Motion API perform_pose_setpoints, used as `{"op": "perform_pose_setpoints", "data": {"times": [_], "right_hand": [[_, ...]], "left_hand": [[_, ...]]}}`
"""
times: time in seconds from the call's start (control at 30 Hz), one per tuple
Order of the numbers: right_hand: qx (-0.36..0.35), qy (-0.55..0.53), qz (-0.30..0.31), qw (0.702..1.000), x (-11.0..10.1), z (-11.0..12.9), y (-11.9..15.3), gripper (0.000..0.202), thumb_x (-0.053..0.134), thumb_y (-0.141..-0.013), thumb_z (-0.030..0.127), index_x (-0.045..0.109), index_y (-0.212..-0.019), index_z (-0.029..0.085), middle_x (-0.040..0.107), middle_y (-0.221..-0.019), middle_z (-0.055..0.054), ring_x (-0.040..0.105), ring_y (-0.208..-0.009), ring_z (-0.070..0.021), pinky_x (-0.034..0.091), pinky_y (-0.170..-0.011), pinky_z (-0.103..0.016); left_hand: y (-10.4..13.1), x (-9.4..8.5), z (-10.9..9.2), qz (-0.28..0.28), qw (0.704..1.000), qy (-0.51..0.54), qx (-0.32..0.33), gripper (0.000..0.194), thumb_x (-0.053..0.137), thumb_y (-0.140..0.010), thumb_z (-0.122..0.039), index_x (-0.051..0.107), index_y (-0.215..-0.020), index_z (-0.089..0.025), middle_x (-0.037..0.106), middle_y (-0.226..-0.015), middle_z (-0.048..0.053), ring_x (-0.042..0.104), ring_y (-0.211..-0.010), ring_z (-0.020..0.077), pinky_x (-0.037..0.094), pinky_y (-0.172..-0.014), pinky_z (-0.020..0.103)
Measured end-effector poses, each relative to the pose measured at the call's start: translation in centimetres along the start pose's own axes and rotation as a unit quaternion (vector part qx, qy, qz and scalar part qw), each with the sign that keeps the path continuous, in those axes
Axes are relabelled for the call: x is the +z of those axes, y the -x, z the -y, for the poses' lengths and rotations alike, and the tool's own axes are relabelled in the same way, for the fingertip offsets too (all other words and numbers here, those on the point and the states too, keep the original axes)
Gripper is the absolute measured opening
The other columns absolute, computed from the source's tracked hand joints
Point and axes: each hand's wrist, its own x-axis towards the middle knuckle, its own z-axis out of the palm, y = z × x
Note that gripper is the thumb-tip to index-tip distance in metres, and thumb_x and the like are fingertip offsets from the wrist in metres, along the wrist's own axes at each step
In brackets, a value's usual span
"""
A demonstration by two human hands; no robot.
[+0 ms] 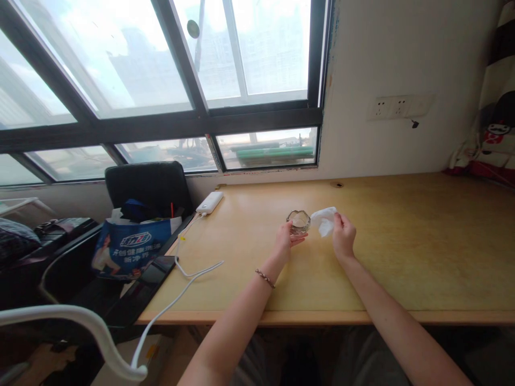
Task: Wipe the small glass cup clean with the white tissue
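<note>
1. Glass dish (pixel 298 221) sits mid-desk (pixel 402 257), held at its near-left side by the left hand (pixel 286 240), grip closed on it.
2. Right hand (pixel 343 236) pinches a white tissue (pixel 324 220) just right of the dish.
3. Power bank (pixel 209 202) lies far left.

A small clear scalloped glass dish (pixel 298 221) looks glossy, a crumpled white paper tissue (pixel 324 220) matt, the light wooden surface (pixel 402 252) smooth.

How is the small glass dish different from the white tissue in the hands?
The glass dish is clear, rigid and round with a scalloped rim; the white tissue is opaque, soft and crumpled. The left hand holds the dish; the right hand holds the tissue. Both are small, over the wooden desk.
</note>
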Motion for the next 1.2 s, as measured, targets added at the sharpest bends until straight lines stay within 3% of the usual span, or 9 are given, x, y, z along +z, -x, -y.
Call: {"op": "perform_pose_setpoints", "data": {"times": [0.2, 0.3, 0.47, 0.67, 1.07, 1.2], "right_hand": [[-0.049, -0.055, 0.176, 0.982, 1.1, 0.4, 1.5, 0.014, 0.059, -0.068, 0.028, 0.068, -0.078, 0.023, 0.063, -0.098, -0.002, 0.055, -0.093, -0.0183, 0.041, -0.079, -0.026], [-0.025, -0.076, 0.168, 0.983, 1.3, -0.1, 1.4, 0.016, 0.060, -0.067, 0.027, 0.068, -0.081, 0.024, 0.064, -0.097, -0.002, 0.056, -0.093, -0.0181, 0.041, -0.082, -0.028], [0.060, -0.123, 0.155, 0.978, 1.2, -1.0, 0.3, 0.021, 0.060, -0.067, 0.030, 0.068, -0.082, 0.019, 0.067, -0.087, -0.002, 0.059, -0.082, -0.0176, 0.042, -0.079, -0.029], [0.203, -0.249, 0.231, 0.918, 1.3, -1.1, 0.1, 0.021, 0.061, -0.064, 0.032, 0.067, -0.071, 0.014, 0.067, -0.070, -0.003, 0.058, -0.060, -0.0147, 0.045, -0.059, -0.026], [0.211, -0.258, 0.204, 0.920, 1.6, -2.9, -0.6, 0.016, 0.065, -0.060, 0.031, 0.066, -0.069, 0.017, 0.066, -0.068, -0.002, 0.058, -0.060, -0.0142, 0.045, -0.057, -0.024], [0.200, -0.242, 0.228, 0.922, 1.8, -3.0, -0.1, 0.024, 0.066, -0.060, 0.034, 0.066, -0.076, 0.016, 0.067, -0.073, -0.002, 0.059, -0.062, -0.0136, 0.046, -0.061, -0.024]], "left_hand": [[0.6, 0.2, -0.2, 0.054, 0.997, 0.042, 0.047, 0.033, 0.056, -0.069, -0.038, 0.045, -0.088, -0.013, 0.064, -0.078, 0.009, 0.064, -0.068, 0.0216, 0.051, -0.068, 0.037], [1.2, 0.3, -0.3, 0.076, 0.995, 0.027, 0.059, 0.035, 0.057, -0.068, -0.040, 0.043, -0.087, -0.014, 0.065, -0.074, 0.008, 0.064, -0.065, 0.0223, 0.051, -0.064, 0.037], [1.2, 0.3, 0.1, 0.153, 0.987, -0.046, 0.023, 0.039, 0.052, -0.069, -0.045, 0.047, -0.090, -0.013, 0.065, -0.070, 0.009, 0.063, -0.057, 0.0236, 0.051, -0.054, 0.037], [1.5, 0.3, 0.5, 0.182, 0.979, -0.094, 0.006, 0.040, 0.051, -0.069, -0.044, 0.053, -0.088, -0.008, 0.064, -0.062, 0.009, 0.061, -0.053, 0.0228, 0.050, -0.049, 0.038], [1.2, 0.5, -0.3, 0.123, 0.990, 0.068, 0.035, 0.036, 0.061, -0.067, -0.041, 0.050, -0.085, -0.013, 0.065, -0.081, 0.011, 0.063, -0.071, 0.0216, 0.049, -0.073, 0.040], [1.4, 0.6, -0.4, 0.122, 0.988, 0.074, 0.059, 0.041, 0.068, -0.063, -0.033, 0.046, -0.092, -0.015, 0.064, -0.090, 0.011, 0.062, -0.079, 0.0205, 0.047, -0.077, 0.039]]}}
